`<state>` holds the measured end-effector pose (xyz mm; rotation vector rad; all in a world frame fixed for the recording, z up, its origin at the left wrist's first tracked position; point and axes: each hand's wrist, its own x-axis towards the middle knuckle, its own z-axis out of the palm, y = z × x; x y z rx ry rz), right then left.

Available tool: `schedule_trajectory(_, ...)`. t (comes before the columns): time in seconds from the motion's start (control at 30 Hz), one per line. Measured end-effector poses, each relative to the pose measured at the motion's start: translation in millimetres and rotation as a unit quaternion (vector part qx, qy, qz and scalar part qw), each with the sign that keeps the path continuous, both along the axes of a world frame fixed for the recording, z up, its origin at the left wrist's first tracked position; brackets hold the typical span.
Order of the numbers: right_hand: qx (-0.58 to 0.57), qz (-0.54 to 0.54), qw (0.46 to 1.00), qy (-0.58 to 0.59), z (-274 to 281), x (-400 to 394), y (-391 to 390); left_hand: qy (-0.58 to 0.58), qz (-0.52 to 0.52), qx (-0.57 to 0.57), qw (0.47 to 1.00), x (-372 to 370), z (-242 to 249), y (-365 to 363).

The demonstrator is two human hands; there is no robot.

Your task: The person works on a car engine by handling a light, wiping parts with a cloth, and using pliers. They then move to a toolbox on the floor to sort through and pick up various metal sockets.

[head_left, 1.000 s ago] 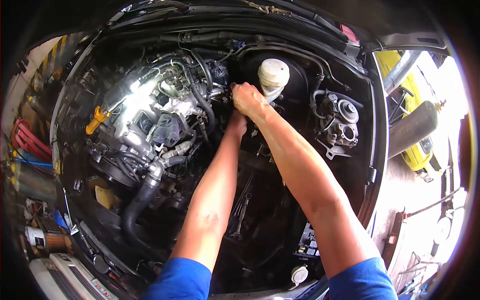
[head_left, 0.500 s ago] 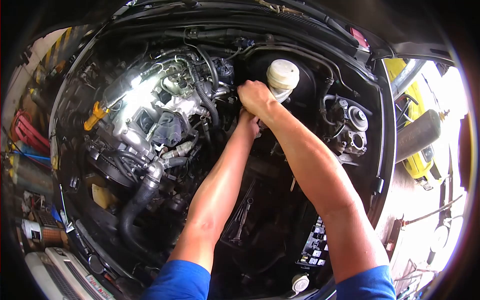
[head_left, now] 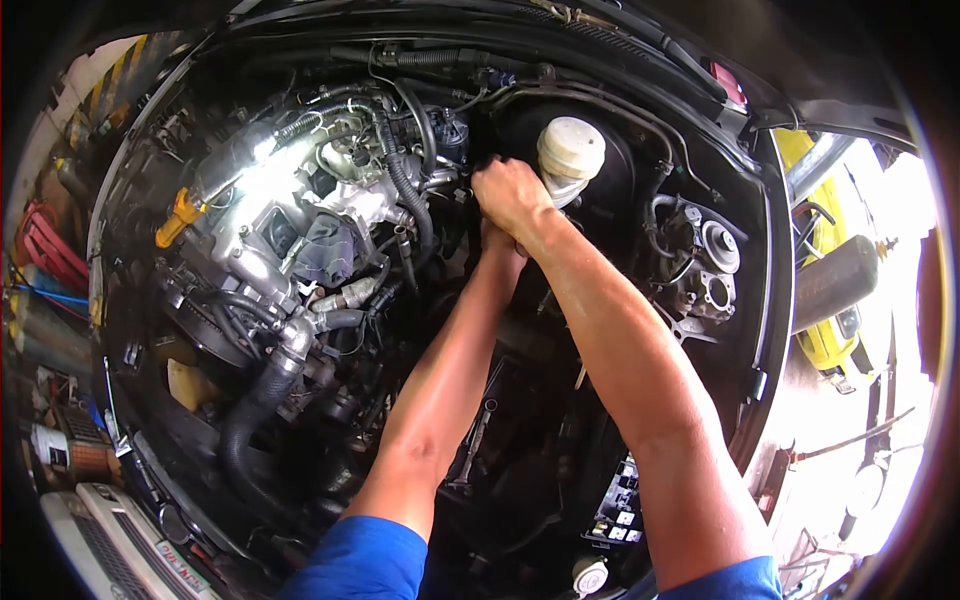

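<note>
Both my arms reach deep into an engine bay, and the hands meet near the back wall, left of a white-capped fluid reservoir [head_left: 571, 150]. My right hand [head_left: 512, 194] is on top with its fingers curled closed; whatever they grip is hidden. Under it lies my left hand [head_left: 500, 238], mostly covered by the right, so its fingers cannot be made out. To the left of the hands runs a black corrugated hose [head_left: 398, 178] beside the engine [head_left: 285, 235].
A lit work lamp with a yellow end [head_left: 180, 218] lies across the engine. Wrenches [head_left: 478, 430] lie below my left forearm. A metal filter housing [head_left: 712, 262] sits at the right, with a fuse box [head_left: 618, 503] nearer me. A grille [head_left: 125, 545] stands at the lower left.
The view has shifted slightly. My hands stay together beside the reservoir, with the left hand now more covered by the right.
</note>
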<state>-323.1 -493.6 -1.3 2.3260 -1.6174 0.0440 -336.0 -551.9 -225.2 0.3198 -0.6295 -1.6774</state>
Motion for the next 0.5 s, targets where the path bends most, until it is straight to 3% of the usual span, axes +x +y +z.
schedule_trajectory(0.03,0.000,0.003,1.000,0.002,0.6,0.2,0.6,0.095,-0.041,0.049,0.993,1.1,10.1,2.9)
schedule_trajectory(0.23,-0.019,-0.001,1.000,0.006,-2.0,-0.7,0.5,-0.106,-0.013,0.125,0.986,27.0,74.2,40.1)
schedule_trajectory(0.33,-0.019,-0.013,1.000,0.004,-3.1,-1.7,1.6,-0.055,-0.003,0.186,0.981,35.4,102.8,58.2)
schedule_trajectory(0.43,0.009,-0.011,0.999,-0.039,-8.8,-5.1,-4.4,-0.054,-0.033,0.173,0.983,41.9,96.0,58.6)
schedule_trajectory(0.5,-0.009,-0.062,0.988,-0.138,-15.6,-1.0,-2.4,-0.116,-0.028,0.167,0.979,45.7,96.6,61.9)
